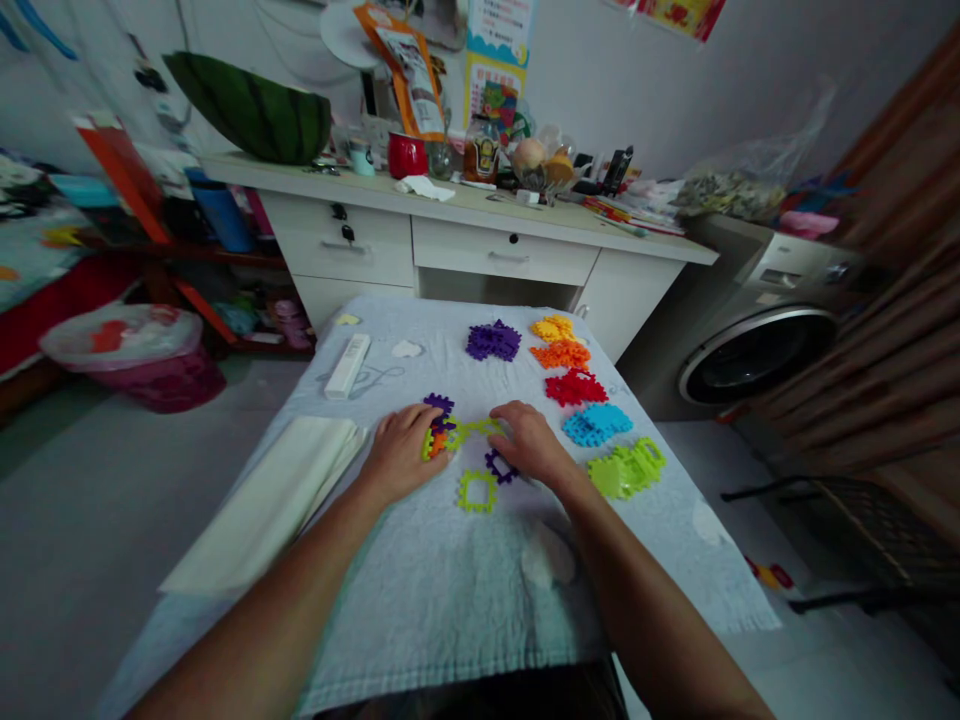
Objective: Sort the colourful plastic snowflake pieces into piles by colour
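My left hand (403, 453) is curled against a small cluster of interlocking plastic pieces (437, 440) in lime green, orange and purple, its fingers partly hiding them. My right hand (529, 440) has its fingertips on the right end of a flat lime-green piece (476, 427), which reaches across towards the cluster. A purple square frame piece (498, 466) lies beside my right fingers. Nearer to me a lime-green square frame piece (477, 491) rests flat on the cloth. Behind my left fingertips a purple toothed piece (438, 403) shows.
The cloth-covered table (480, 590) holds piles of purple (493, 341), yellow (553, 328), orange (560, 354), red (575, 387), blue (597, 425) and green pieces (626, 468). A white box (348, 367) and folded cloth (262, 500) lie left. Behind stands a cluttered white desk (480, 235).
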{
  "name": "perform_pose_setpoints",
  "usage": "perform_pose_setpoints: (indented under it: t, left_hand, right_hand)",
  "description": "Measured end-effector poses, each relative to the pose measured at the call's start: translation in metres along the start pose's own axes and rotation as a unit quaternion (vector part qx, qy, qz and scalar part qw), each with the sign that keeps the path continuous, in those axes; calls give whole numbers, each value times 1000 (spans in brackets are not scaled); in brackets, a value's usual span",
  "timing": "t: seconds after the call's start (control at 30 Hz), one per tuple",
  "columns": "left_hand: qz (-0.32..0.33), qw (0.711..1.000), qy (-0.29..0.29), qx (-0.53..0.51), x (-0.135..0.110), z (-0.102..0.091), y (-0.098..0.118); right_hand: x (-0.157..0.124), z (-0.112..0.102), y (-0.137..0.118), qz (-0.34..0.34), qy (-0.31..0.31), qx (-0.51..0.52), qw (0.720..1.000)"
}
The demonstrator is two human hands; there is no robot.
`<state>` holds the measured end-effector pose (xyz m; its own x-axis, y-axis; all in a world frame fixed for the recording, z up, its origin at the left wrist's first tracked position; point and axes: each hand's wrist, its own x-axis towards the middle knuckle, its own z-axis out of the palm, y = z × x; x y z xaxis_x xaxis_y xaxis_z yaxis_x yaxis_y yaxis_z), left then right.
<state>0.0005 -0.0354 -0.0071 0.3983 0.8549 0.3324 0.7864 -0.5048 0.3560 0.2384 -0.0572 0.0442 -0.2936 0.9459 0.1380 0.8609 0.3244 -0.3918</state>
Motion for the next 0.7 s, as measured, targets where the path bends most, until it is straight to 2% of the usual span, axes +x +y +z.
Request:
perform_pose_setpoints:
  t: [0.13,0.33,0.7]
  left_hand:
    - [0,1000,13,-21,1,-1,0]
    - [-4,999,20,-41,2,-2,1]
    - [-20,1000,10,-18,1,-3,3]
  right_hand:
    - [2,16,-1,-5,3,-8,1000]
    - [5,26,9,-9,36,4,999]
    - [-5,19,15,48,141,67,987]
